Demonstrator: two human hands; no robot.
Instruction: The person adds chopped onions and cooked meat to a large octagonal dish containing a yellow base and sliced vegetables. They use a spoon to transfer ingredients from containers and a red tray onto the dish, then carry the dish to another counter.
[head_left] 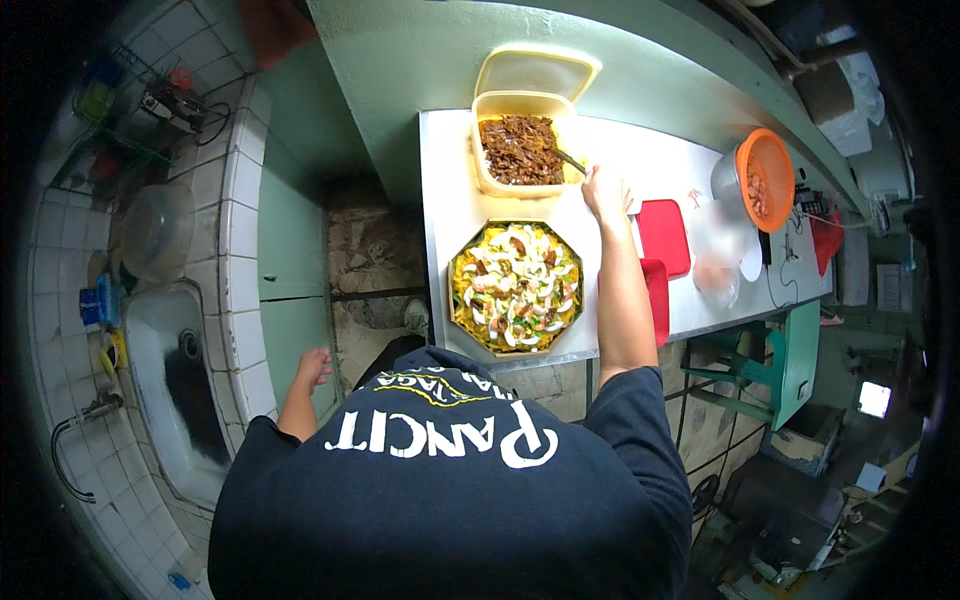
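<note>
My right hand [606,192] grips the handle of a utensil [570,159] that reaches into the yellow plastic container [528,190] of brown chopped pieces [520,150], close to the far left corner of the white surface [440,190]. Near the front left corner sits the octagonal tray [472,336] of egg-topped noodles [515,285]. My left hand [314,370] hangs empty beyond the left edge, fingers loosely open
</note>
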